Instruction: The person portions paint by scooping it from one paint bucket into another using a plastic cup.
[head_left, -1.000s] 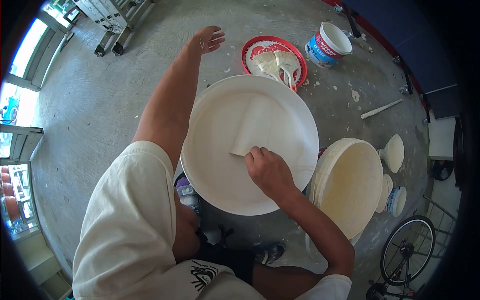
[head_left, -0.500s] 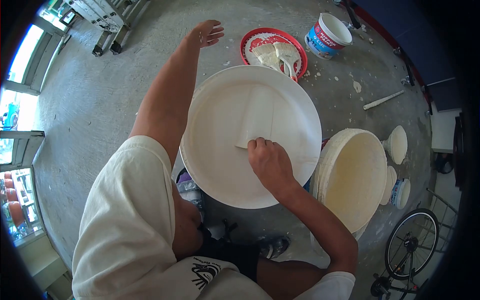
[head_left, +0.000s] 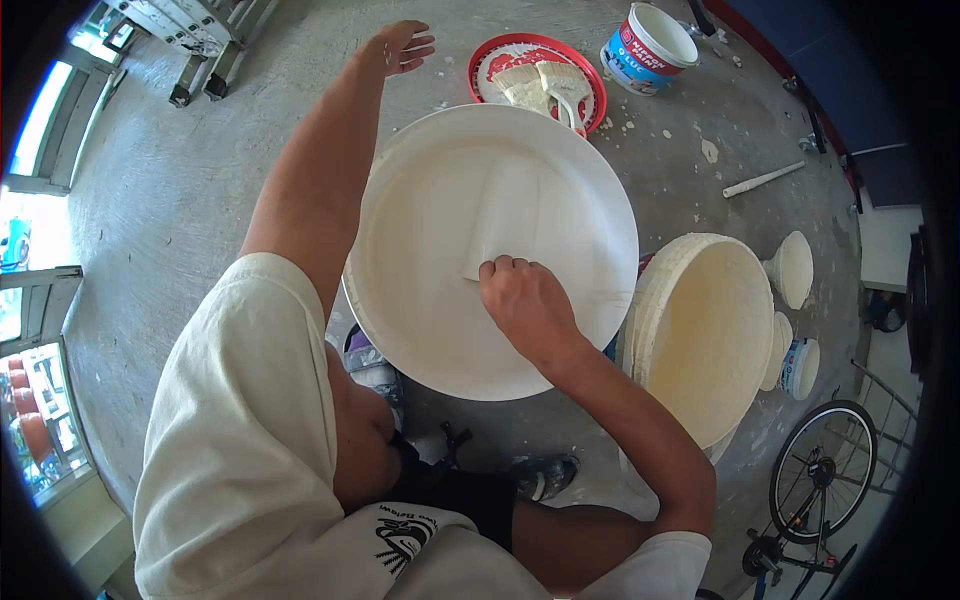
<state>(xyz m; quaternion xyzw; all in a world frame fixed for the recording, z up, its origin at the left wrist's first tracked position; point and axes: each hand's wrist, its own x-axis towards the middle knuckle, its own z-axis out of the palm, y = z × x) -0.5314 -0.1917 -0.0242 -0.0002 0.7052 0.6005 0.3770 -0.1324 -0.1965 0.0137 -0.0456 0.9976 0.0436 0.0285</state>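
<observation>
A large round white basin (head_left: 420, 350) sits in front of my knees, its inside coated smooth and off-white. Inside it my right hand (head_left: 525, 305) is closed, knuckles up, on a thin pale scraper (head_left: 472, 277). Only a corner of the scraper shows left of the fingers; the hand covers the rest. A straight-edged pale band (head_left: 507, 205) runs along the basin's inside beyond that hand. My left arm passes along the basin's left rim. Past the far left rim, my left hand (head_left: 405, 48) is held out, fingers apart, nothing in it.
Two wide brushes (head_left: 565, 82) lie on a red lid (head_left: 482, 58) beyond the basin. A paint bucket (head_left: 640, 65) stands to its right. A big coated tub (head_left: 715, 340) tilts at my right, near small pots (head_left: 793, 270). A stick (head_left: 765, 180) and a bicycle wheel (head_left: 822, 470) are farther right.
The whole scene sits slightly higher and farther left in view. My right hand keeps its closed grip at nearly the same spot in the basin; my left hand stays extended.
</observation>
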